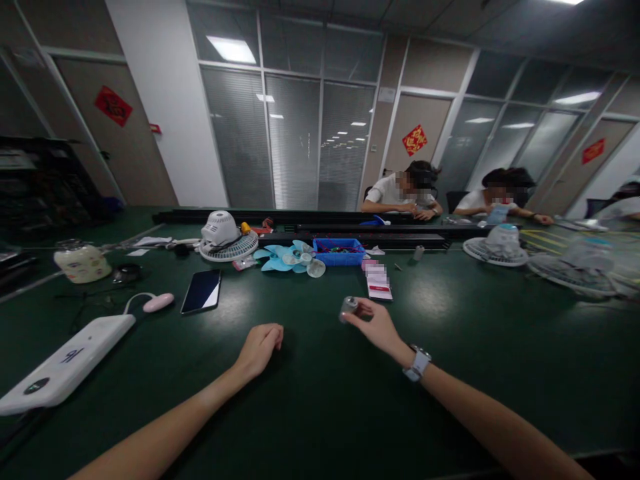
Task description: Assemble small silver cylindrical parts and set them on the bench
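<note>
Just above the green table, my right hand (375,325) pinches a small silvery-grey cylinder (349,309) with a round knob on its top, between thumb and fingers. A pale watch is on that wrist. My left hand (261,348) rests on the table in a loose fist, with nothing showing in it. Ahead of my right hand lies a phone with a pink screen (378,280). A similar small cylinder (419,253) stands farther back to the right. The dark phone (201,291) lies beyond my left hand.
A blue bin (339,252) of wires stands behind blue fan blades (283,257). A white fan part (227,239) is at the back left. At left are a power bank (70,363), a pink mouse-shaped thing (159,303) and a jar (81,261). Co-workers (400,193) sit across.
</note>
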Motion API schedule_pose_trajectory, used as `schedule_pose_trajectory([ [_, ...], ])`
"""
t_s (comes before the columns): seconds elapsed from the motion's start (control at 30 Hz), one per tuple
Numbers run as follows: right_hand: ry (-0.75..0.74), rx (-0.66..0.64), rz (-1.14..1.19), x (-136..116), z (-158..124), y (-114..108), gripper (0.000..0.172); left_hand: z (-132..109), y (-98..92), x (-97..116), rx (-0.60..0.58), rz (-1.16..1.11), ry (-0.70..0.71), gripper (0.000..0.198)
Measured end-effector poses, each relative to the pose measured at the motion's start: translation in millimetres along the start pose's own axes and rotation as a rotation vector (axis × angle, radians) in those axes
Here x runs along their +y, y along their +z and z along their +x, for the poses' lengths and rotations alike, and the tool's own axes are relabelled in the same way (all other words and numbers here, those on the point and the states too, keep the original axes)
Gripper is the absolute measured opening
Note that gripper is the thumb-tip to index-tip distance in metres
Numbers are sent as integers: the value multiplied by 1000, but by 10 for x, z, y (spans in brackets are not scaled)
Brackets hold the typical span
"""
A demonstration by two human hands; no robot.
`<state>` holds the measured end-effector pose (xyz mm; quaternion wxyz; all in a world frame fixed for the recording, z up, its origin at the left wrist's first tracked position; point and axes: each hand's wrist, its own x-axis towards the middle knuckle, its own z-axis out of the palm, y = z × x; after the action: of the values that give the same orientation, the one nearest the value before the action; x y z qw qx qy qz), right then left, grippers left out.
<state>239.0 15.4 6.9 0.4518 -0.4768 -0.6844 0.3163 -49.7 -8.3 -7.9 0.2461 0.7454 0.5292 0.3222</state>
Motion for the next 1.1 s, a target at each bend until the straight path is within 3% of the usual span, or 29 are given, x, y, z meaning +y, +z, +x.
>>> schedule_pose_trajectory([
  [0.1, -31, -141, 30, -243, -123, 347, 41, 5, 8, 13, -7, 44, 6, 36],
  [0.23, -36, -216, 17, -301, -191, 517, 40, 22, 38, 7, 4, 91, 2, 32],
  [0.43, -34, -273, 27, -263, -247, 533, 42, -16, 62, 37, 45, 118, 7, 33],
  [0.63, -83, -363, 93, -300, -274, 542, 45, -135, 82, 233, 116, 13, 212, 33],
  [0.8, -164, -365, 80, -239, -262, 567, 37, -132, 173, 307, 14, 36, 284, 38],
  [1.1, -163, -385, 44, -227, -262, 558, 41, -32, 223, 330, 62, -80, 220, 24],
])
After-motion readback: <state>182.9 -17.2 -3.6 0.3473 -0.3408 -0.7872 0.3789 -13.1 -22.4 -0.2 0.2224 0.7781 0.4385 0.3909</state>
